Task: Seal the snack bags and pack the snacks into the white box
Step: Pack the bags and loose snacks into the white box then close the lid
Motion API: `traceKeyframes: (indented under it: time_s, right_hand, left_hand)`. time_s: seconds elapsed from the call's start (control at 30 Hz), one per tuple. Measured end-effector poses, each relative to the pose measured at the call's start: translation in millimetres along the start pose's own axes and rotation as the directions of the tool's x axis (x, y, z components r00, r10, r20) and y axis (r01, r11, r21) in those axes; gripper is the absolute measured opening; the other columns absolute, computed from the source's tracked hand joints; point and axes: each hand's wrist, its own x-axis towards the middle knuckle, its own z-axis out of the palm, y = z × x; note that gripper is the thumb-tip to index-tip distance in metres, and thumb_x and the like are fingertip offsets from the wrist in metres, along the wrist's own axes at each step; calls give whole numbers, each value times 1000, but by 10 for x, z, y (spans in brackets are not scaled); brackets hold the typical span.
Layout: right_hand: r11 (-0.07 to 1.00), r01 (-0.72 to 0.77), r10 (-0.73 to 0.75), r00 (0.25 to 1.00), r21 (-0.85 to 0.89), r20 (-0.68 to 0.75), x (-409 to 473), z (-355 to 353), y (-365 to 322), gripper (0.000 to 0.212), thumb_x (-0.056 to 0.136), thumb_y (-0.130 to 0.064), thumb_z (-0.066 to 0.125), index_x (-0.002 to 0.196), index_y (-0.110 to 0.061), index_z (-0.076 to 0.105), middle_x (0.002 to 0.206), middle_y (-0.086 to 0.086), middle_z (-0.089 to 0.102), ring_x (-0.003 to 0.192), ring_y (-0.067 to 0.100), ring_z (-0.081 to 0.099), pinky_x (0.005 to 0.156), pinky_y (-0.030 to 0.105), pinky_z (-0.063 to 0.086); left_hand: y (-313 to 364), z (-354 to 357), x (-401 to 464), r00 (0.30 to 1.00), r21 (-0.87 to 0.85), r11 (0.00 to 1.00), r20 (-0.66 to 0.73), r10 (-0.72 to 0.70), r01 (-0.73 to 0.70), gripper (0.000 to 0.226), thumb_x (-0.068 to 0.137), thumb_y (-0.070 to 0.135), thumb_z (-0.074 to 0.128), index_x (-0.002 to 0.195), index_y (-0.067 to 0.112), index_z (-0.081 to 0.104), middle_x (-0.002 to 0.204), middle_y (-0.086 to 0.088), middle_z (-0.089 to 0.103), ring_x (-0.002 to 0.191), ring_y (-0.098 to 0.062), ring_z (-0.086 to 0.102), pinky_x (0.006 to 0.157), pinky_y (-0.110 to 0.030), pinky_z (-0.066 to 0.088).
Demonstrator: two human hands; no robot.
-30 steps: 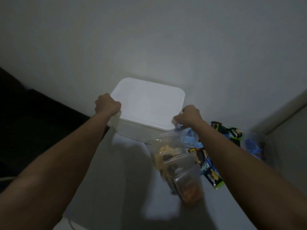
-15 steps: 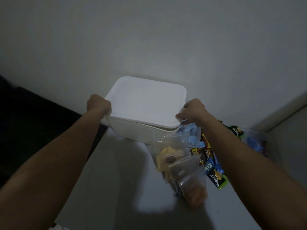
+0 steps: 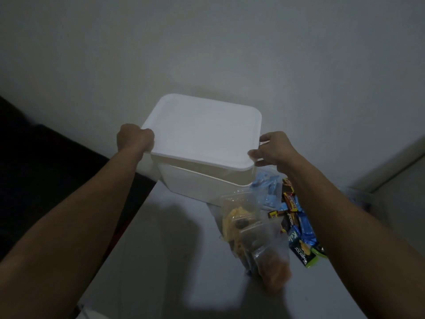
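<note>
Plain white lid (image 3: 202, 132) (rounded corners), raised off white box (image 3: 195, 183), both hands gripping

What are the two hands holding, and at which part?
Both hold the white lid, raised off the box: the left hand grips its left edge, the right hand its right edge.

Dim home room: bare wall (image 3: 207, 42), snack-strewn table (image 3: 161, 261).

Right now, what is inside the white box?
That cannot be seen. The lid is raised off the white box by the left hand and right hand, but it covers the opening. The snack bags lie outside, on the table.
</note>
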Motion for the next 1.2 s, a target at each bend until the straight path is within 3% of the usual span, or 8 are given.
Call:
traceKeyframes:
  time_s: [0.13, 0.3, 0.57, 0.7, 0.83, 0.93, 1.03, 1.2]
  right_hand:
    - [1000, 27, -27, 999, 16, 20, -191, 5, 0, 56, 77, 6, 74, 128, 7, 52, 117, 22, 64, 85, 33, 69, 54, 29, 58]
    - [998, 51, -52, 998, 33, 32, -487, 8, 32, 61, 75, 5, 75, 130, 6, 49, 117, 24, 63, 89, 35, 68, 51, 29, 57]
    - [995, 92, -94, 993, 32, 74, -1173, 360, 259, 63, 74, 0, 78, 130, 2, 50, 114, 21, 62, 87, 36, 68, 65, 40, 60]
    - [995, 101, -100, 988, 4, 121, -1479, 738, 481, 57, 73, -1, 78, 126, 0, 55, 101, 18, 67, 79, 32, 69, 60, 38, 59]
    - [993, 85, -78, 993, -77, 94, -1655, 1130, 761, 42, 68, -4, 80, 108, -7, 65, 92, 14, 72, 73, 30, 71, 64, 44, 61]
    - [965, 94, -78, 994, -244, 74, -1656, 1419, 1018, 33, 63, -17, 79, 94, -14, 66, 87, 8, 72, 79, 30, 71, 75, 45, 60]
    - [911, 43, 0, 995, -410, 103, -1697, 1672, 1306, 46, 72, -21, 76, 113, -9, 61, 105, 9, 69, 95, 28, 67, 85, 40, 56]
    - [868, -74, 145, 984, -492, 107, -1700, 1900, 1659, 64, 76, -25, 77, 131, -8, 48, 127, 11, 59, 115, 28, 57, 96, 38, 51]
  left_hand:
    - [-106, -126, -166, 998, 34, 998, 15, 55, -55, 20, 82, 13, 58, 65, 3, 53, 86, -8, 56, 54, -12, 41, 45, -20, 29]
    - [-202, -348, -458, 996, 30, 996, -35, 87, -86, 24, 81, 19, 61, 93, -2, 65, 87, -9, 56, 75, -24, 50, 67, -27, 40]
    - [-818, -828, -948, 993, 54, 997, -105, -46, 52, 43, 75, 28, 64, 107, -1, 64, 109, -15, 64, 95, -34, 61, 69, -33, 47]
    - [-1335, -1006, -1167, 983, 124, 978, -99, -157, 168, 50, 76, 32, 65, 112, -3, 61, 113, -19, 61, 98, -37, 60, 74, -36, 49]
    - [-1773, -1043, -1212, 971, 183, 954, -44, -233, 237, 57, 76, 35, 67, 117, -3, 57, 115, -21, 60, 98, -38, 60, 75, -39, 49]
    - [-2084, -965, -1169, 963, 213, 944, 35, -266, 253, 56, 78, 30, 66, 120, -6, 55, 114, -22, 60, 97, -37, 60, 75, -37, 49]
    - [-2355, -883, -1117, 951, 229, 946, 155, -269, 230, 62, 80, 26, 68, 128, -9, 48, 125, -24, 55, 109, -40, 57, 82, -38, 48]
    - [-2678, -707, -965, 895, 320, 933, 347, -280, 168, 74, 79, 27, 74, 137, -6, 40, 137, -25, 46, 120, -41, 49, 95, -43, 44]
